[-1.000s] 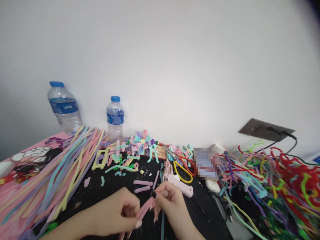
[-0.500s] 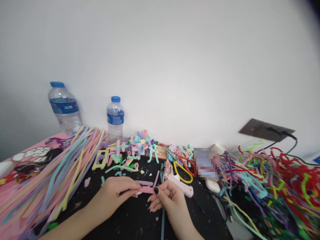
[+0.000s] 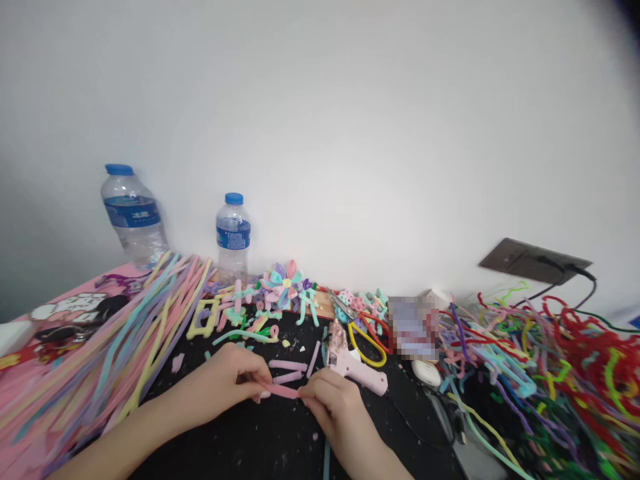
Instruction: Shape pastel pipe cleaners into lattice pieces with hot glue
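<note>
Craft workspace — pipe cleaners (image 3: 156, 320), glue gun (image 3: 359, 372)

Loose strips (image 3: 288, 366) behind the held strip (image 3: 283, 391) — glue gun (image 3: 357, 372) right.

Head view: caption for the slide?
Left hand and right hand pinch a pink strip near a glue gun.
</note>
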